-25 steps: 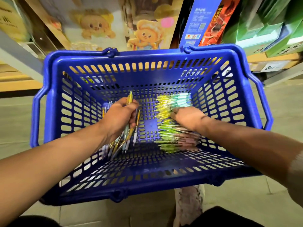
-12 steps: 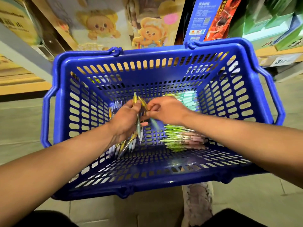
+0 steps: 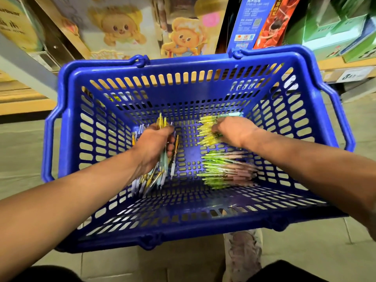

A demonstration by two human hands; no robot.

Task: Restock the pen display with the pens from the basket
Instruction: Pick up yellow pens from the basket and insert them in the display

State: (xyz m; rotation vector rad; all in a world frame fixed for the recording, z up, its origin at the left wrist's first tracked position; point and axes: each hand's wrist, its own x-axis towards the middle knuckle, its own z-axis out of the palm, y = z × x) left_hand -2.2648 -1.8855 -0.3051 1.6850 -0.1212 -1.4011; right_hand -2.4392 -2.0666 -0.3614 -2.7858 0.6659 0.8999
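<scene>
A blue slotted plastic basket (image 3: 67, 139) sits on the floor below me with both my hands inside it. My left hand (image 3: 152, 147) grips a bundle of pens (image 3: 160, 176) with yellow and pale blue barrels, held upright at the basket's left. My right hand (image 3: 234, 131) reaches into the far right pile of yellow-topped pens (image 3: 207, 129), its fingers curled on them. Another row of green and pink pens (image 3: 225, 169) lies on the basket floor nearer to me.
Shelves stand behind the basket with cartoon bear boxes (image 3: 120, 27), a blue and red box (image 3: 258, 21) and green boxes (image 3: 345, 27). A price tag (image 3: 352, 75) hangs on the right shelf edge. My shoe (image 3: 244, 253) is on the tiled floor.
My right hand moved from the bundle in my left hand back to the far right pile of yellow-topped pens. The left hand keeps its bundle.
</scene>
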